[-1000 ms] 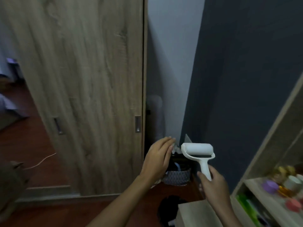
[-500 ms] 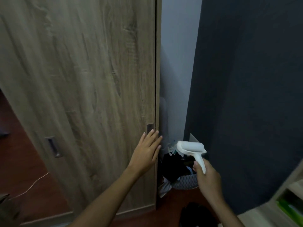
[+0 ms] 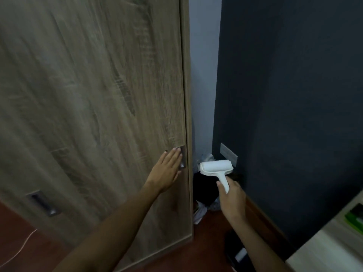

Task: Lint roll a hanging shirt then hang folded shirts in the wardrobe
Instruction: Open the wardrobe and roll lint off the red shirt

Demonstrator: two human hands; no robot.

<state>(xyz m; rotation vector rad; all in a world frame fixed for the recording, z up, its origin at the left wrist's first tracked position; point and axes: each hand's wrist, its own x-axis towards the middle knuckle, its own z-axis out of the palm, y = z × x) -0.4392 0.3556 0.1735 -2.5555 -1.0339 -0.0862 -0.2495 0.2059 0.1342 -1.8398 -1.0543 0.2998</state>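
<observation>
The wooden wardrobe door (image 3: 98,95) fills the left of the view and is closed. My left hand (image 3: 167,169) lies flat on it, fingers together, fingertips at the recessed metal handle (image 3: 183,160) near the door's right edge. My right hand (image 3: 231,197) grips the handle of a white lint roller (image 3: 216,166), roller head up, just right of the door edge. No shirt is in view.
A second recessed handle (image 3: 43,203) sits lower left on the door. Dark clothes in a basket (image 3: 206,191) fill the gap between wardrobe and dark blue wall (image 3: 294,95). A pale shelf unit (image 3: 324,242) stands at bottom right. A thin cable (image 3: 21,246) crosses the red-brown floor.
My left hand has moved left from the gap beside the wardrobe onto the door's handle. The view has shifted closer to the door; the roller has stayed in my right hand.
</observation>
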